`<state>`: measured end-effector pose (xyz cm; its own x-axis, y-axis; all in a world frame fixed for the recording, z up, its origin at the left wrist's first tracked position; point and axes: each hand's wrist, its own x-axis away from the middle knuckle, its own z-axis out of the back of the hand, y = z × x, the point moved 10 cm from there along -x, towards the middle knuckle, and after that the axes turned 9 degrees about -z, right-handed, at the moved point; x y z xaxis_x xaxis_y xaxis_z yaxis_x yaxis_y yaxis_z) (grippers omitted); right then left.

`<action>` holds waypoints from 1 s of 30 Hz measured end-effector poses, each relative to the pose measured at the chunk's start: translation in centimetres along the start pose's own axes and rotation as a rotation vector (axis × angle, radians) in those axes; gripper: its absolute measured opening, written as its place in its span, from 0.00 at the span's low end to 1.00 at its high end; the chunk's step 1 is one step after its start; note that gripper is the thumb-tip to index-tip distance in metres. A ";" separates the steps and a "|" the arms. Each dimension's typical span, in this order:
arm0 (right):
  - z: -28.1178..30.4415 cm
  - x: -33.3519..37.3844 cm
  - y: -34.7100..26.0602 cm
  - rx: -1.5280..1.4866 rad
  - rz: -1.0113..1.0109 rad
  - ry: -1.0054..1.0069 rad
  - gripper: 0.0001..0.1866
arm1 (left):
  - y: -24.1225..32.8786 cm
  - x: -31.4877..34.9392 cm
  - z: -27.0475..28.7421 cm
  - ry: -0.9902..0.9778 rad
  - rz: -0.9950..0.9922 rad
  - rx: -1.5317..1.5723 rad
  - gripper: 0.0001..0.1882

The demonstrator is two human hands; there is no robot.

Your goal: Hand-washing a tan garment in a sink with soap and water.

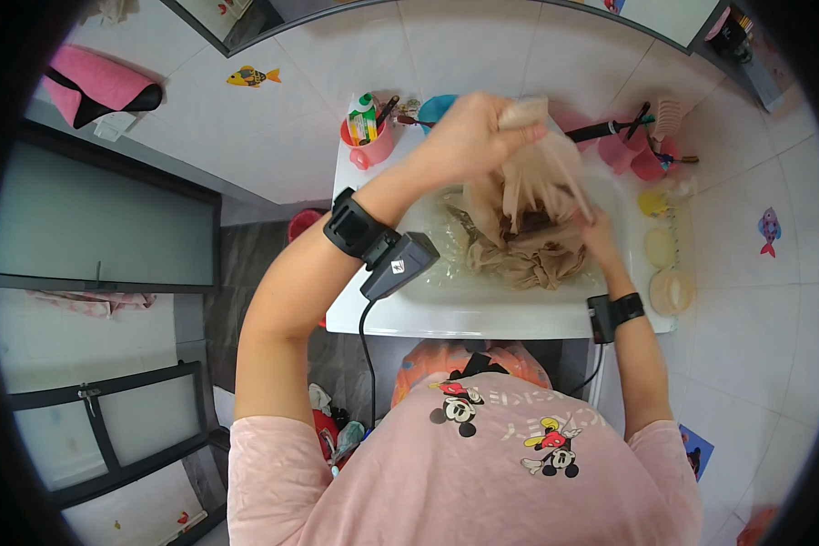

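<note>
A thin, wet beige cloth (544,173) is stretched upward out of a white washbasin (464,324). My left hand (478,136) is raised over the basin's far side, its fingers closed on the cloth's upper end. Lower down, at the basin's right side, my right hand (598,238) grips the edge of the same cloth; its fingertips are partly hidden and a little blurred. The rest of the fabric lies bunched in shallow, bubbly water (441,259). Black straps with small boxes and cables sit on both my wrists.
Behind my left arm stands a pink cup (379,146) with a tube in it, near a blue container (439,108). More pink cups (617,153) with brushes stand at the back right. Small round containers (672,291) line the right ledge, beside a tiled wall (742,314).
</note>
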<state>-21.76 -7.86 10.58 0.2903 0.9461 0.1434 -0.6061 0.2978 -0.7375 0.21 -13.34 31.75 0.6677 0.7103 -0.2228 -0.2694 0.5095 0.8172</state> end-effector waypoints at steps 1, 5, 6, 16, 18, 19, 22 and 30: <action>1.6 -0.4 -0.5 -0.089 0.001 0.025 0.16 | 0.2 0.2 1.4 0.065 0.022 0.039 0.16; 9.3 2.2 -7.5 0.016 0.167 0.144 0.19 | 2.3 0.8 6.3 0.208 0.065 0.101 0.16; 11.8 2.4 -8.6 0.038 0.227 0.184 0.19 | 3.4 0.5 7.3 0.249 0.062 0.117 0.16; 27.9 4.6 -19.9 -0.185 0.452 0.279 0.23 | 17.8 2.0 14.8 0.562 -0.349 0.209 0.15; 28.7 4.5 -17.6 -0.054 0.442 0.308 0.25 | 13.9 1.0 14.6 0.529 -0.336 0.379 0.13; 27.3 4.8 -17.8 -0.147 0.543 0.179 0.23 | 13.4 3.0 15.5 0.426 -0.345 0.129 0.15; 19.7 2.3 -13.4 -0.210 0.146 0.017 0.17 | 5.3 4.3 10.6 0.306 0.153 0.125 0.19; 10.8 -1.2 0.9 -0.309 -0.201 -0.132 0.07 | -24.2 13.9 -11.7 0.263 0.823 0.846 0.22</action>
<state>-30.61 -7.32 16.90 0.2705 0.8872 0.3738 -0.2892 0.4452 -0.8474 7.87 -10.11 2.65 0.3216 0.8000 0.5066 0.0580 -0.5506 0.8327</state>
